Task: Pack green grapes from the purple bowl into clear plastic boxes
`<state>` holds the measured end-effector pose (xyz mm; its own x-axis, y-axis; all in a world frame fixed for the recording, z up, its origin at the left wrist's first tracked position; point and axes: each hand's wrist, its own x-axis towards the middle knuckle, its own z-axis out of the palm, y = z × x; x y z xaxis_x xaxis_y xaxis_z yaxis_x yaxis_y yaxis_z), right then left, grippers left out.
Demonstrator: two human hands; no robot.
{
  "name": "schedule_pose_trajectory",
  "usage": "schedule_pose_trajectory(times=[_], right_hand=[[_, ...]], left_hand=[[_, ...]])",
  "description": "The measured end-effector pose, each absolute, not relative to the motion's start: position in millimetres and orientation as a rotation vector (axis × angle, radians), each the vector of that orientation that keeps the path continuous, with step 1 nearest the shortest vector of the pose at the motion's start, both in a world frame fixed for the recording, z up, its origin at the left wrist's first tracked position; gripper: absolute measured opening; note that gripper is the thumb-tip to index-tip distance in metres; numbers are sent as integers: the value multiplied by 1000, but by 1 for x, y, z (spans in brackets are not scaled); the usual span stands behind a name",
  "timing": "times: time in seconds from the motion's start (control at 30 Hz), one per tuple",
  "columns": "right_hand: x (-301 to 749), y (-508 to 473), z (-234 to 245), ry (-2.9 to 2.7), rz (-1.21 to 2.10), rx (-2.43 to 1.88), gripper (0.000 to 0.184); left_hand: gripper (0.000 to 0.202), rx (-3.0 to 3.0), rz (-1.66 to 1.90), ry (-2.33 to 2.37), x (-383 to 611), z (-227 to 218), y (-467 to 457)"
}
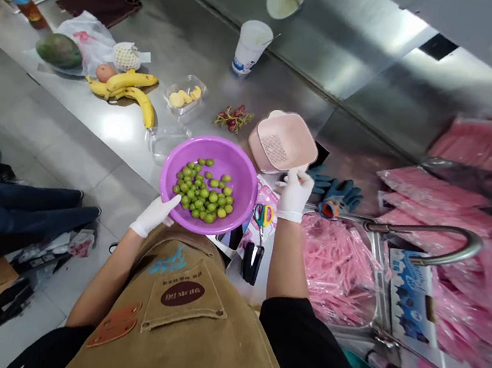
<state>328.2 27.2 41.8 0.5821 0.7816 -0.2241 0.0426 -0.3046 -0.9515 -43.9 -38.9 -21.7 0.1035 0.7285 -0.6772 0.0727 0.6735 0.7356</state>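
- On the left of the frame, yellow bananas (124, 89) are lying on a steel counter (171, 38), well apart from both hands.
- Near the bottom middle, the left hand (154, 215), in a white glove, is curling around the low edge of a purple bowl (247, 190) and is holding it up.
- In the middle of the frame, the round bowl is sitting between the hands, with no long side. It is nearer the left hand, and the right hand is just beside it, not touching it.
- Inside the bowl, small green fruits (203, 192) are lying in a heap.
- Just above and to the right of the bowl, a pink basket (284, 143) is tilting up on its side.
- Right of the bowl, the right hand (294, 196), also in a white glove, is reaching up and seems to be pinching the basket's near edge. How tight it is, I cannot tell.
- Below that hand, scissors (263, 215) are lying on a pink paper.
- On the far right, pink bags (434, 198) are piling up.
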Motion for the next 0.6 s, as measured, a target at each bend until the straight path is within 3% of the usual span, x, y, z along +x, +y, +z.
schedule_pose_trajectory(times=[0.13,0.23,0.33,0.43,0.6], right_hand=[[355,61,25,-334,1308,-1696,43],[359,99,18,-271,1458,-1623,37],[376,140,19,-278,1399,-1586,33],[410,164,27,-474,1278,-1556,41],[465,136,56,-578,1047,-1515,36]], left_hand=[[60,557,568,1267,-32,-11,-50],[56,527,647,1244,-24,-9,-44],[49,558,650,1271,-14,-4,-27],[42,633,628,1323,3,5,-3],[37,711,560,1246,50,9,41]])
